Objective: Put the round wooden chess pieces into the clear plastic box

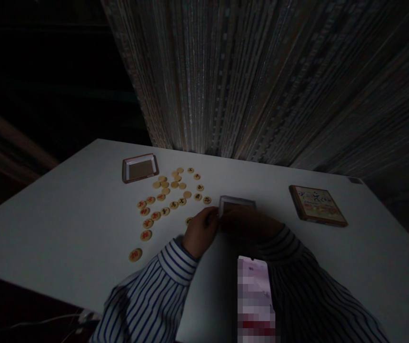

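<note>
Head view, left hand: centre of frame, fingers curled by the small tray; can't tell if its grip pinches anything
Right hand: over that tray, too dark to call spread or pinching, tbh
Round pieces: left of centre on the white surface
Open box half: further left, no pieces visible inside
Progress: partway, I'd guess; many pieces show characters, a pale bunch looks unmarked, possibly left to handle
</note>
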A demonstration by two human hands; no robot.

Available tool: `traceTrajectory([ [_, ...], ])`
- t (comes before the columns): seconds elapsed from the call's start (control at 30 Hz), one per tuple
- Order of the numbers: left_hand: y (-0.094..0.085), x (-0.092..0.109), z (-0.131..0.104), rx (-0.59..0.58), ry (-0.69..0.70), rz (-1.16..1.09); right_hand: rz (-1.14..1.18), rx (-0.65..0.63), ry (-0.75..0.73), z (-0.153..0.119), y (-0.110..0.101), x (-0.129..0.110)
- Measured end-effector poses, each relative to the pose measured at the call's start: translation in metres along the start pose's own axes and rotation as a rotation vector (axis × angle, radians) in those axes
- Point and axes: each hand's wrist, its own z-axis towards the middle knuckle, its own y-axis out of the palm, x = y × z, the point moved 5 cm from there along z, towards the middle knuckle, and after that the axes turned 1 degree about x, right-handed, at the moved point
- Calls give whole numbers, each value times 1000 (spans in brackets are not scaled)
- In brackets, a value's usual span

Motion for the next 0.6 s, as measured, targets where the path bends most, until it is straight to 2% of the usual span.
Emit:
traceTrajectory([
  [0.3,1,-3,1,4,-7,13,-134,-45,-11,0,-1,-2],
  [0.6,0,-1,0,11,6,9,-127,-52,28,-2,-5,-2],
])
